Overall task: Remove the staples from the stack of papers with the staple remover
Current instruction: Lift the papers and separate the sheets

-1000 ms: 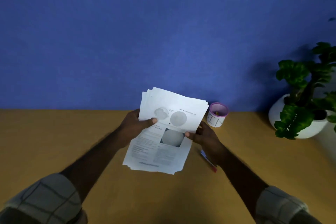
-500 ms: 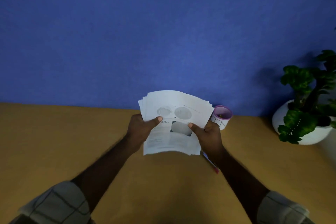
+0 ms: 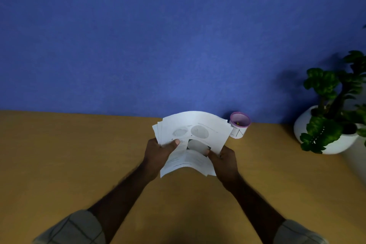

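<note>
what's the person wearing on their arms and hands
Both hands, left hand and right hand, are bare: no gloves, rings or watch visible. Forearms are bare too. Near each elbow sits a pushed-up sleeve, pale grey-beige with thin dark grid checks.

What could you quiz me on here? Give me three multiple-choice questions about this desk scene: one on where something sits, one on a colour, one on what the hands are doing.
1. Where is the small cup?
A. by the wall, right of the papers
B. at the near left edge
C. on the plant pot

2. What colour is the cup's rim?
A. green
B. purple
C. orange

3. How are the papers held?
A. lying flat on the desk, untouched
B. in one hand only
C. in both hands, raised and bent

Answers:
1 A, it stands at the blue wall.
2 B, the rim is purple.
3 C, the left hand and right hand each grip a side edge.
</note>
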Tool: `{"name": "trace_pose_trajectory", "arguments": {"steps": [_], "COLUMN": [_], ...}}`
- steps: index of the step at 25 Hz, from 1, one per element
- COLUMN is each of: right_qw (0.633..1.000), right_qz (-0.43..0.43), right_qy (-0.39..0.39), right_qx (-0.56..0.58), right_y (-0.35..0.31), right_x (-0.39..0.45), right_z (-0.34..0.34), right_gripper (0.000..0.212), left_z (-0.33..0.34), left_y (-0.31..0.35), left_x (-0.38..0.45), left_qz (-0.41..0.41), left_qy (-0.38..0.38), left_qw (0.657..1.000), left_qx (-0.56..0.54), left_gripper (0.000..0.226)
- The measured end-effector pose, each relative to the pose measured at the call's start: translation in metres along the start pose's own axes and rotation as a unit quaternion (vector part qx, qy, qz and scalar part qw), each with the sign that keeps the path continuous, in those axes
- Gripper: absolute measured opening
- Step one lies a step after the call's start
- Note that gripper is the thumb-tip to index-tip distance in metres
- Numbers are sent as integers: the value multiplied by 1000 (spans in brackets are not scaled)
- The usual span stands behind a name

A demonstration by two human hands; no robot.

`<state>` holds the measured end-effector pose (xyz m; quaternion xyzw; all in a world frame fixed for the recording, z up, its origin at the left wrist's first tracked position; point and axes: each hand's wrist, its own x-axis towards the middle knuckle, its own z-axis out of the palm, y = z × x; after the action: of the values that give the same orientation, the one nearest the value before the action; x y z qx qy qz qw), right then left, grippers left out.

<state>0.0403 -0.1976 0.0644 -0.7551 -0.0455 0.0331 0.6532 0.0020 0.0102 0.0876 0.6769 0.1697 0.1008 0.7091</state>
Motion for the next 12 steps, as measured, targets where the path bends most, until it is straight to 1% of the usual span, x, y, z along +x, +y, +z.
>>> {"name": "trace_pose_trajectory", "arguments": {"steps": [2, 4, 6, 8, 9, 11, 12], "right_qw": [1000, 998, 999, 1000, 999, 991, 981], "right_qz": [20, 44, 32, 20, 35, 117, 167], "right_qy": [-18, -26, -23, -5, 14, 53, 53], "right_qx": [-5, -28, -33, -21, -4, 48, 88], "right_y": [8, 15, 15, 9, 7, 7, 7], "right_x": [-3, -6, -4, 2, 5, 9, 10], "right_z": [-1, -3, -7, -13, -16, -19, -18], "right_gripper": [32, 27, 28, 37, 46, 67, 71], "left_z": [1, 2, 2, -2, -5, -13, -17], "left_y": [-8, -14, -10, 1, 6, 14, 16], "left_x": [-4, -7, -5, 1, 4, 12, 15], "left_qz": [-25, -39, -28, -20, -12, 24, 40], "left_qy": [-2, 16, 46, 65, 63, 36, 18], "left_qw": [1000, 999, 999, 997, 995, 989, 985], "left_qx": [14, 26, 9, -39, -75, -143, -168], "left_gripper": [21, 16, 13, 13, 15, 28, 35]}}
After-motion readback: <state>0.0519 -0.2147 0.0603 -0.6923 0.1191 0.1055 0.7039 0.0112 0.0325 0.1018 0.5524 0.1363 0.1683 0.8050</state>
